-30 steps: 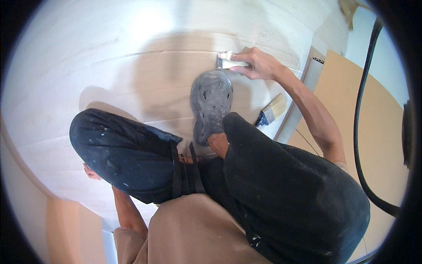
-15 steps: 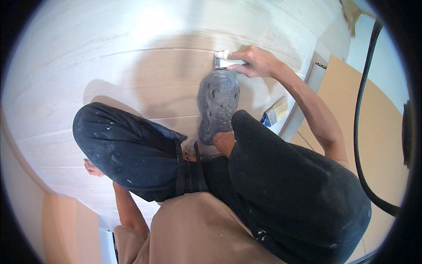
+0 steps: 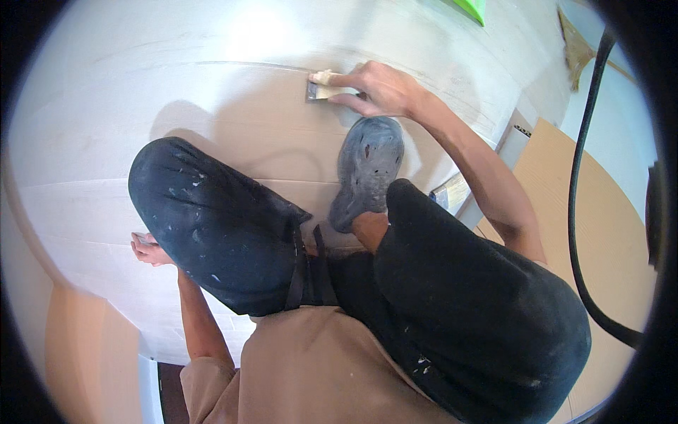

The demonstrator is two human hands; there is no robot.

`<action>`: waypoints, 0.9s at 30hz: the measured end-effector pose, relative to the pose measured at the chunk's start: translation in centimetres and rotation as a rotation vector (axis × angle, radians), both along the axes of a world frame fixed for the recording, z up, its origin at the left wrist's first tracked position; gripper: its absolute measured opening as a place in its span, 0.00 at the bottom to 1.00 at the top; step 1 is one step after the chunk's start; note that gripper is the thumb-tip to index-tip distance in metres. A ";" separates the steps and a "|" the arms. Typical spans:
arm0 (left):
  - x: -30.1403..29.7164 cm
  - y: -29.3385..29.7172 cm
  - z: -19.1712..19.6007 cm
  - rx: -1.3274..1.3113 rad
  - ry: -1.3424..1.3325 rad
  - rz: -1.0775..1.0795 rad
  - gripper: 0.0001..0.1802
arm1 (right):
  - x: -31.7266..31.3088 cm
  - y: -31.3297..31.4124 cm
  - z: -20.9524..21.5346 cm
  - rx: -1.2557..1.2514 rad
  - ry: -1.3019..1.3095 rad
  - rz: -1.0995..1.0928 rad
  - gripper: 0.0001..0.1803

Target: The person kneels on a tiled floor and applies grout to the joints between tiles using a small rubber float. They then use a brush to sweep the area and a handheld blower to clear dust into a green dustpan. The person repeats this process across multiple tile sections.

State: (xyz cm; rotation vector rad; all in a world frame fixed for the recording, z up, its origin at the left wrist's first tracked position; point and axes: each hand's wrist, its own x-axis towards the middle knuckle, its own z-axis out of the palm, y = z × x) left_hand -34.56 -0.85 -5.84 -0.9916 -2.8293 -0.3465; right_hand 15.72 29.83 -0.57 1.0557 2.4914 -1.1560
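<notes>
Seems partway through work on the pale, wood-grained plank floor [image 3: 92,212], judging by the small flat tool with a grey metal edge and cream grip [image 3: 318,91], set down at the right end of a thin dark joint line [image 3: 254,65] in the far middle. Shows that line plainly to the left of the tool, with faint dark smudging beyond the hand on the far right. Reveals no sharp border between finished and unfinished floor, so cannot tell how much is done; probably has the stretch left of the tool remaining.

Reaches the right hand [image 3: 381,88] forward and inward from the right, forearm slanting across, wrist low and nearly level, knuckles up. Clamps thumb and fingers on the cream grip from opposite sides, apparently with the metal edge against the floor and pointing left.

Hangs the left hand [image 3: 150,253] low on the left, beyond the knee of the black, white-spotted trousers [image 3: 212,219]. Curls those fingers near a small pale piece [image 3: 143,239]; cannot tell whether tightly closed on it.

Has a grey rubber clog [image 3: 360,173] just nearer than the right hand, and a pale-bristled flat paintbrush [image 3: 454,191] partly behind the right forearm.
</notes>
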 end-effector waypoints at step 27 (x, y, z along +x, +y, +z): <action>0.0 -0.9 0.1 0.013 -0.052 0.070 0.30 | -0.4 -0.5 1.6 0.023 0.082 -0.042 0.23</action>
